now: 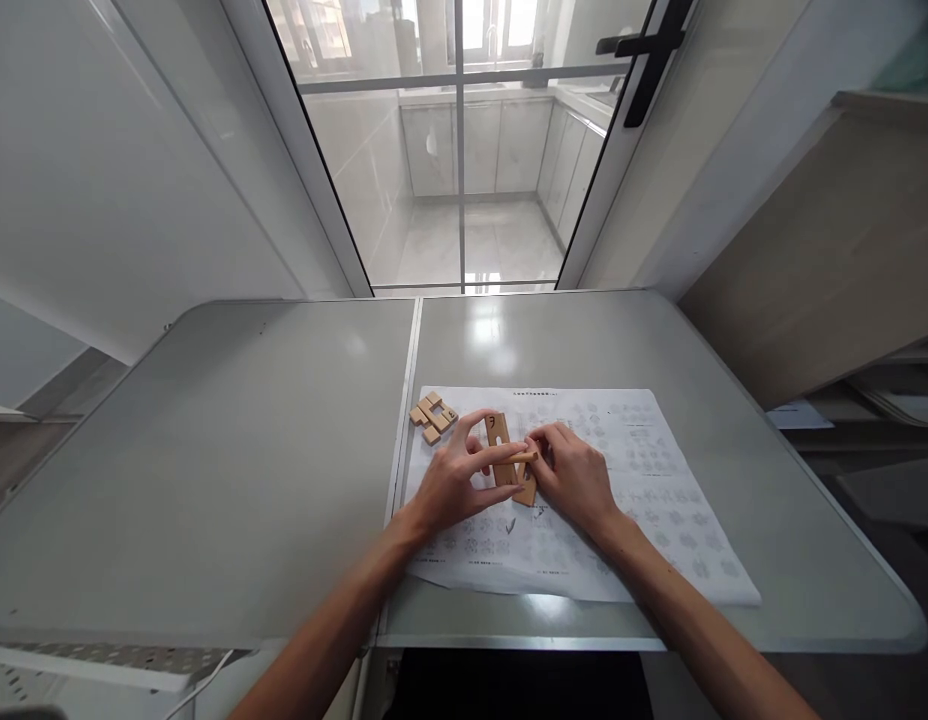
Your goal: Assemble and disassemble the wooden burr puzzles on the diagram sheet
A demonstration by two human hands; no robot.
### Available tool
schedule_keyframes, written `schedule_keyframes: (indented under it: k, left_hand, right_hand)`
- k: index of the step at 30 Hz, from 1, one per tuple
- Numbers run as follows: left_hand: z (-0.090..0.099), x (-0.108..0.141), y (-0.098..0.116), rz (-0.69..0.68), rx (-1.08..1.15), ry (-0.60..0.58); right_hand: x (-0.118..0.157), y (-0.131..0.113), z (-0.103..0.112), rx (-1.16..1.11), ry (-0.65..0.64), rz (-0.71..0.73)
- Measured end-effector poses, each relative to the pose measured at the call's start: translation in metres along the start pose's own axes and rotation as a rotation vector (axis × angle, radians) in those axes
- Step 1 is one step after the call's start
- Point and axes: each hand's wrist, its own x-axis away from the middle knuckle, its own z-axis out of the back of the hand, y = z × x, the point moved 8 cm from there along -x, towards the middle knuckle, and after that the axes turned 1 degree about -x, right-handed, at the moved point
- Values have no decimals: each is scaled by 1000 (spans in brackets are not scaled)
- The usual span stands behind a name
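Note:
Over the printed sheet (629,470), my left hand (453,470) grips a marked, notched wooden puzzle piece (497,430) between thumb and fingers, holding it upright. A thin wooden piece (520,458) crosses it and reaches toward my right hand (573,470). The fingertips of that hand are closed at the end of this piece. Just below, another wooden piece (525,490) leans or lies close to my left fingertips; whether it touches the others I cannot tell. Several more notched wooden pieces (434,412) lie together left of my left hand.
The grey table (284,450) has a metal seam (405,400) running front to back beside the sheet. Beyond its far edge stands a glass door (464,180) with a black handle (648,50). Wooden shelving (824,230) rises on the right.

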Motion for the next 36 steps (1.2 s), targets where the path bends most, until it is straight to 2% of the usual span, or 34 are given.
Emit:
schedule_keyframes:
  k: [6, 10, 12, 14, 17, 20, 25, 29, 36]
  left_hand:
    - [-1, 0, -4, 34, 43, -25]
    - [0, -1, -6, 61, 17, -19]
    - [1, -2, -7, 84, 38, -24]
    - [1, -2, -8, 101, 69, -22]
    - [2, -3, -6, 76, 87, -14]
    - [4, -3, -7, 84, 98, 17]
    - [2, 0, -19, 227, 207, 21]
    - [1, 0, -19, 247, 256, 15]
    - [1, 0, -20, 244, 259, 32]
  right_hand:
    - [0, -1, 5, -54, 53, -21]
    - [-2, -3, 18, -405, 93, -66]
    - [-3, -6, 19, -582, 40, -75]
    - [-2, -10, 17, -662, -38, -42]
    - [1, -17, 11, -647, -111, 27]
    - [3, -17, 9, -606, -88, 44]
    - [1, -17, 11, -611, -77, 29]
    - [-1, -22, 14, -645, -106, 52]
    - [1, -24, 17, -645, -84, 70]
